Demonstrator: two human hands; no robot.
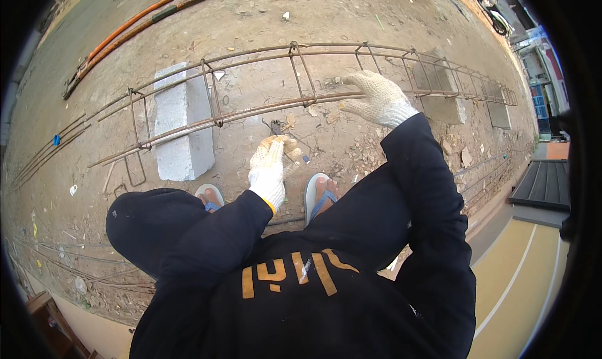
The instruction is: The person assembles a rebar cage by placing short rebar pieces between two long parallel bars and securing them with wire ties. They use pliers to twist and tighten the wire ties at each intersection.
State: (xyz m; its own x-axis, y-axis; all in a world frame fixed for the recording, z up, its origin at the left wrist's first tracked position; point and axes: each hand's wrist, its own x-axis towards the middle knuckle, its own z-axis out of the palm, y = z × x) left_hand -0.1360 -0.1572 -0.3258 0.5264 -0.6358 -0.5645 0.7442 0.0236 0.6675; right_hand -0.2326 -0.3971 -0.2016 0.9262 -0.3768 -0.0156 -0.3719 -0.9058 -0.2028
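A long rebar cage of rusty rods and square stirrups lies raised across the view in front of me. My left hand, in a white knitted glove, is closed on a small dark metal tool that looks like pincers. Its head points up at the near rods, a little apart from them; the glove hides the handles. Beyond it to the right, my right hand, gloved too, reaches over the near rods. Its fingers are stretched and parted, with nothing visible in them; whether they touch a rod I cannot tell.
A white block props the cage on the left, and grey blocks stand under its right part. Bolt cutters with long orange handles lie far left. Loose rods lie at the left. Stones and leaves litter the dirt around my sandals.
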